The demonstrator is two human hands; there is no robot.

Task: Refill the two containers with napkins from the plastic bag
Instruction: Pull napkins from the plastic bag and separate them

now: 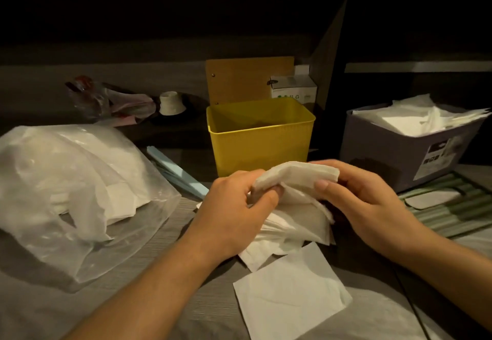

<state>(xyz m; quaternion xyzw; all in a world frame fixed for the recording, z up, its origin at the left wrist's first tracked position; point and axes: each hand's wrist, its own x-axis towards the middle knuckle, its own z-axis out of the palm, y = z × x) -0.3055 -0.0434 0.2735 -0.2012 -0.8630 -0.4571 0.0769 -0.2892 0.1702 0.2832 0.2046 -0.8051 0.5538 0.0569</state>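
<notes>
Both hands hold a folded bundle of white napkins point(295, 177) just in front of the yellow container point(259, 140), whose inside looks bare. My left hand point(234, 206) pinches the bundle's left end and my right hand point(364, 201) grips its right end. More loose napkins point(290, 230) lie under the hands, and a single flat napkin point(290, 291) lies nearer me. The clear plastic bag point(72, 187) with napkins inside lies at the left. A grey container point(399, 150) at the right is heaped with white napkins point(423, 118).
A green ribbed lid point(450, 206) lies at the right under the grey container. Blue flat strips point(175, 171) lie between bag and yellow container. Behind stand a brown board point(247, 78), white boxes point(292, 89), a crumpled wrapper point(106, 100) and a small white cup point(171, 104).
</notes>
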